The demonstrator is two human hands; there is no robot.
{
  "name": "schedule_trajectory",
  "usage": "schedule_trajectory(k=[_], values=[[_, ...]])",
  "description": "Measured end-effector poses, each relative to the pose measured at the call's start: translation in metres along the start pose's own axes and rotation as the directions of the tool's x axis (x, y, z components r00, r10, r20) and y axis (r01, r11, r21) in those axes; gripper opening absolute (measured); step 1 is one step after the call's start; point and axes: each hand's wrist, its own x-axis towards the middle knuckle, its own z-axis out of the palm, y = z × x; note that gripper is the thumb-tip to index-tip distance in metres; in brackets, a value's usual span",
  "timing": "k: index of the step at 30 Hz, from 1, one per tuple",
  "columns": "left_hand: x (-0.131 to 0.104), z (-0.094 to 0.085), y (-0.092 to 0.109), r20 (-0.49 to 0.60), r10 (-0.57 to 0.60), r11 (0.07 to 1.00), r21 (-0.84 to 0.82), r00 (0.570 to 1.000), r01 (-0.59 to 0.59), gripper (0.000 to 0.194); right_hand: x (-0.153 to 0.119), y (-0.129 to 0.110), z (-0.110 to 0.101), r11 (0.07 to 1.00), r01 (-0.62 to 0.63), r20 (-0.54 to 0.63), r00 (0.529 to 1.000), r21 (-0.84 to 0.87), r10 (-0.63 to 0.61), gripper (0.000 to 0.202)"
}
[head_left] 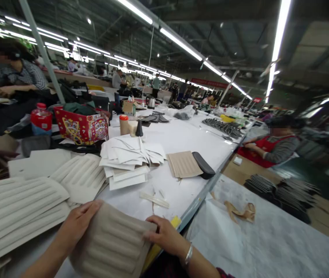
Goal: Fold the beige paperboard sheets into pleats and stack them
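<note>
Between my two hands is a taupe padded panel with raised parallel ridges, tilted above the table's near edge. My left hand grips its upper left corner, thumb along the edge. On the other side, my right hand pinches the upper right corner; a silver bracelet is on that wrist. Pale ridged panels lie stacked to the left of my left hand. Beyond the held panel, thin white strips lie on the white table.
Ahead stand a pile of white sheets, beige ridged pieces and a black oval case. A red patterned box is at left. One co-worker sits at right beside stacked dark pieces; another sits far left.
</note>
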Motion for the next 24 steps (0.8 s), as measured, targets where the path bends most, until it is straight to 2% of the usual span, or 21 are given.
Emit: schedule_trajectory(k=[2, 3, 4, 6, 9, 11, 14, 21, 24], values=[[0.003, -0.001, -0.001, -0.023, -0.087, 0.984, -0.156, 0.996, 0.082, 0.036, 0.007, -0.004, -0.006, 0.963, -0.083, 0.107, 0.993, 0.255, 0.057, 0.041], [0.002, 0.000, -0.001, -0.005, -0.117, 0.966, -0.231, 0.993, 0.113, 0.036, 0.010, -0.004, -0.007, 0.924, -0.127, 0.118, 0.989, 0.361, 0.090, 0.042], [0.001, 0.003, 0.000, 0.019, -0.143, 0.938, -0.317, 0.990, 0.142, 0.037, 0.012, -0.003, -0.007, 0.882, -0.159, 0.100, 0.987, 0.444, 0.127, 0.043], [-0.004, 0.010, 0.001, 0.136, -0.148, 0.864, -0.464, 0.980, 0.195, 0.038, 0.015, 0.001, -0.005, 0.817, -0.181, 0.019, 0.979, 0.548, 0.203, 0.042], [-0.009, 0.021, 0.000, 0.307, -0.145, 0.786, -0.541, 0.941, 0.298, 0.037, 0.020, 0.008, -0.002, 0.764, -0.165, -0.037, 0.970, 0.623, 0.240, 0.038], [-0.011, 0.025, 0.000, 0.335, -0.154, 0.769, -0.549, 0.930, 0.326, 0.038, 0.022, 0.010, -0.001, 0.748, -0.145, -0.041, 0.974, 0.648, 0.225, 0.036], [-0.013, 0.029, 0.000, 0.308, -0.166, 0.771, -0.551, 0.937, 0.318, 0.039, 0.021, 0.010, -0.002, 0.749, -0.110, -0.058, 0.979, 0.653, 0.194, 0.035], [-0.017, 0.038, 0.009, 0.324, -0.223, 0.768, -0.522, 0.919, 0.370, 0.040, 0.012, 0.007, -0.010, 0.878, -0.086, -0.147, 0.974, 0.471, 0.174, 0.037], [-0.021, 0.041, 0.013, 0.294, -0.249, 0.761, -0.530, 0.923, 0.375, 0.035, 0.007, 0.007, -0.010, 0.894, -0.081, -0.142, 0.977, 0.441, 0.159, 0.037]])
